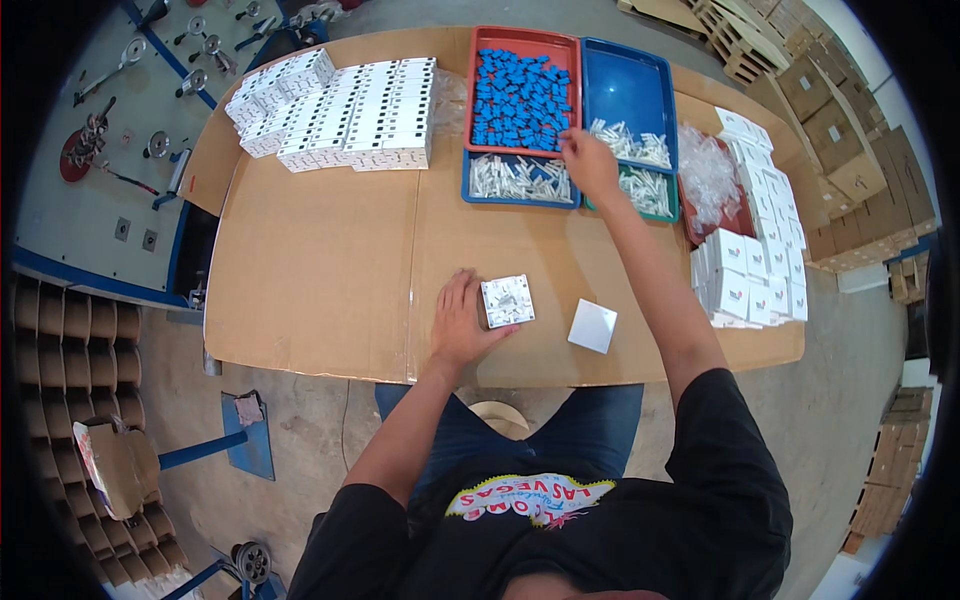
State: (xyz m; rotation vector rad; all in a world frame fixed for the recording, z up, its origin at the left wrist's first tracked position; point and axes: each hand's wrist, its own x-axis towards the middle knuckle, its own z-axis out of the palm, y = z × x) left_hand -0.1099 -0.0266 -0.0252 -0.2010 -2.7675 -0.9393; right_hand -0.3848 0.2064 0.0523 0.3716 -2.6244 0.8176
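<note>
Cardboard sheeting (320, 260) covers the worktable, and near its front edge lies a small square white part (508, 301), its upper face showing moulded ribs and recesses in grey-white, sitting slightly turned against the table's line. The left hand (460, 322) rests flat beside it, fingers spread fairly wide and laid on the cardboard, with the fingertips just touching the part's left edge; it grips nothing. A plain, smooth white square plate (593, 326) lies near, to the right of the part and apart from it. The right hand (590, 166) is stretched far forward over the trays, fingers curled downward above the white clips; whether it has pinched anything cannot be told from this view. Under and around it stand 4 trays: a red tray (478, 60) full of small blue pieces (520, 98), a blue tray (625, 90) mostly bare with white clips (630, 143) at its near end, a lower blue tray (468, 180) of more white clips, and a green tray (672, 205) holding the same kind. Stacks of white boxes (340, 115) fill the far left of the table, and more white boxes (755, 270) are piled along the right edge.
</note>
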